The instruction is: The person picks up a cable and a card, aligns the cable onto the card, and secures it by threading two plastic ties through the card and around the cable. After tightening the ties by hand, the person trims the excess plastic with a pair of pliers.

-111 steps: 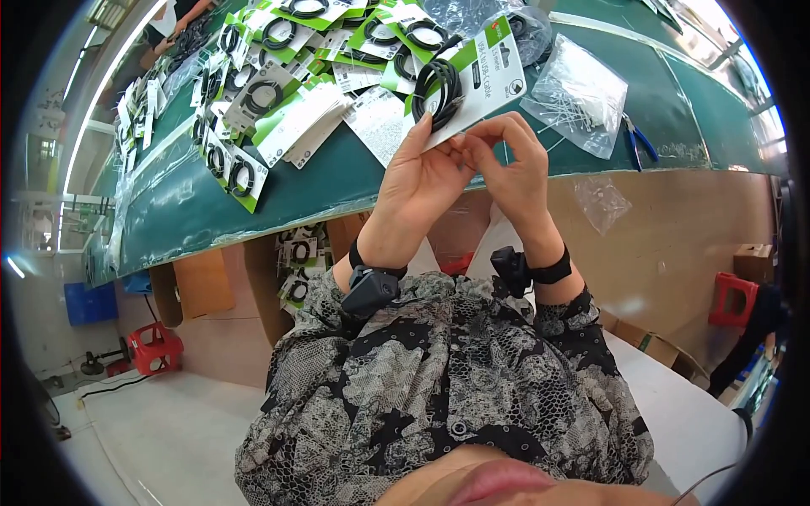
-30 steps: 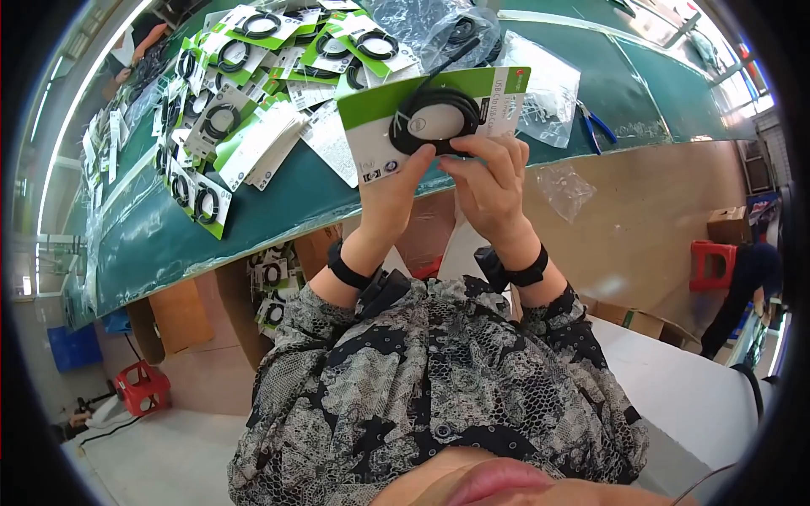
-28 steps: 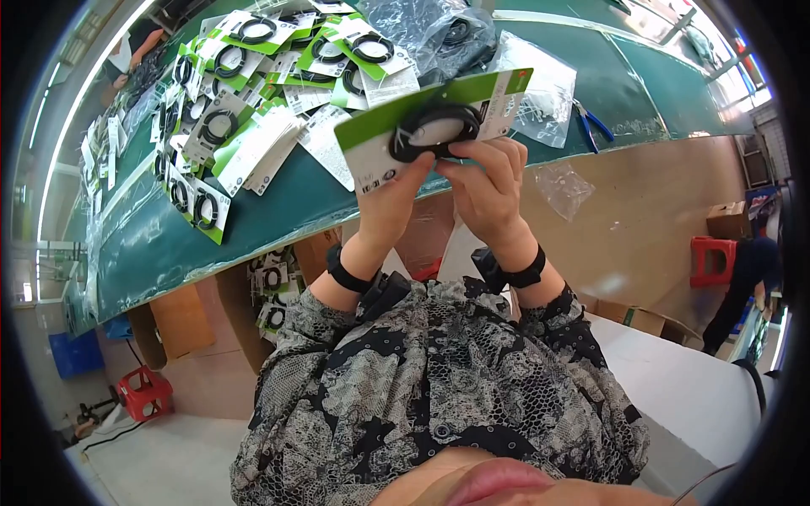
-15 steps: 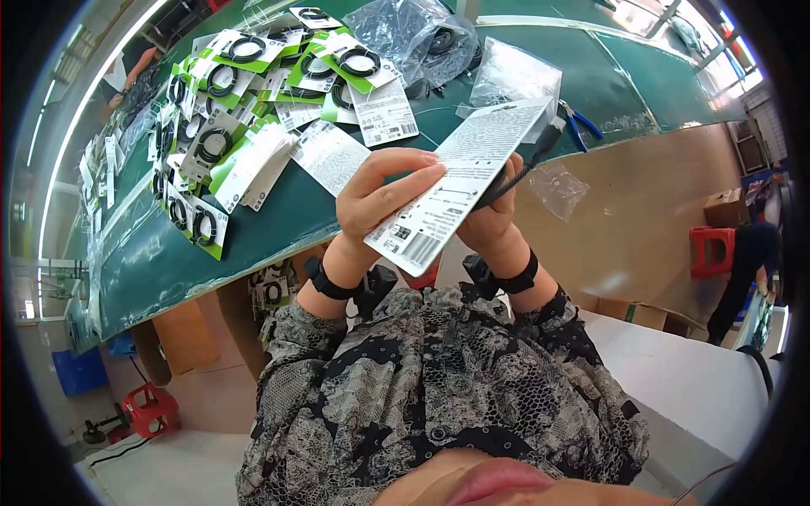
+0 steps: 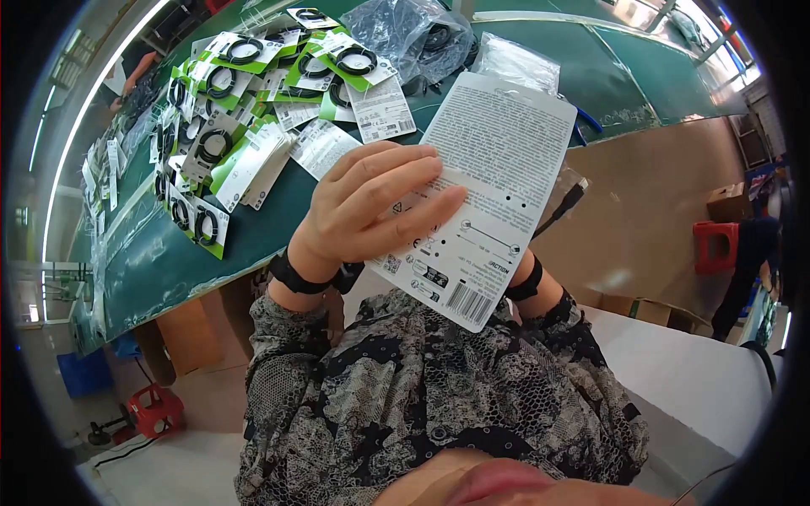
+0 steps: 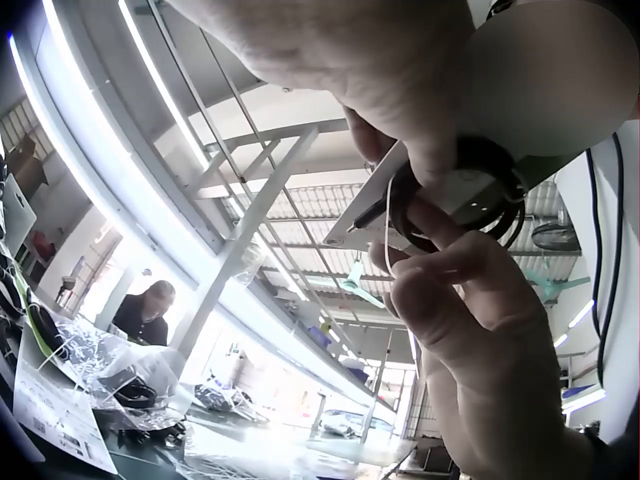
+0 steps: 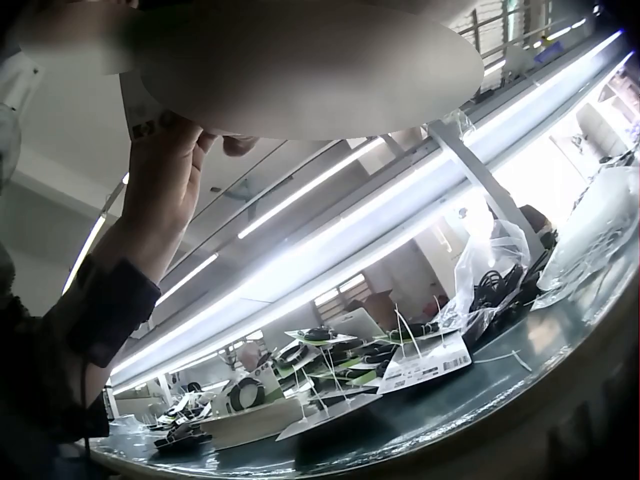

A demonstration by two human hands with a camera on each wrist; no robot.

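My left hand [image 5: 371,198] holds a printed cable card [image 5: 506,135], fingers spread across its white back and thumb on the far side. The card's text and barcode face up in the head view. A black coiled cable [image 6: 490,155] lies against the card's other face, and its plug end [image 5: 574,198] sticks out past the right edge. Behind the card, mostly hidden from the head view, my right hand [image 6: 470,340] is at the coil. Its thumb and finger pinch a thin white tie [image 6: 390,215] that passes beside the cable in the left wrist view.
Carded cables [image 5: 245,51] are heaped on the green table [image 5: 160,270], with a stack of cards [image 5: 253,173] at the near side. Beyond my hands lie a clear bag of cables [image 5: 405,38], a bag of white ties [image 5: 515,63] and blue-handled pliers [image 5: 588,126].
The card has turned from its green front to its white back and come nearer the head camera. My left fingers now lie over its back, while my right hand has gone behind it.
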